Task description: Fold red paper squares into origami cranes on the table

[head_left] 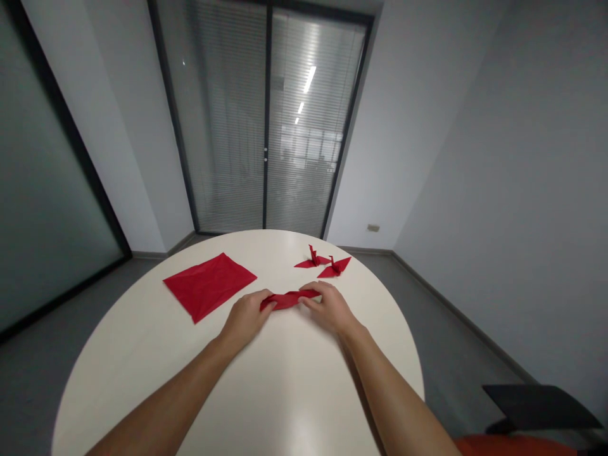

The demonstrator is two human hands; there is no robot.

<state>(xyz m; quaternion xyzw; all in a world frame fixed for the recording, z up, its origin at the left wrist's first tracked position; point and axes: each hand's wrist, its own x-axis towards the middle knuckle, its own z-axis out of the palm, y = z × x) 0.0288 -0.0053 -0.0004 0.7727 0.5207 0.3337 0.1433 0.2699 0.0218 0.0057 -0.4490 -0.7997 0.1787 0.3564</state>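
Note:
A narrow, partly folded piece of red paper (288, 299) lies on the round white table (156, 354) between my hands. My left hand (246, 318) pinches its left end with curled fingers. My right hand (327, 306) grips its right end, fingers closed over the top. Both forearms stretch out over the table from the near edge.
A flat stack of red paper sheets (209, 284) lies to the left of my hands. Two finished red paper cranes (314, 259) (335, 267) stand just beyond my right hand. A dark chair part (536, 405) shows at the lower right. Glass doors with blinds (266, 120) are behind the table.

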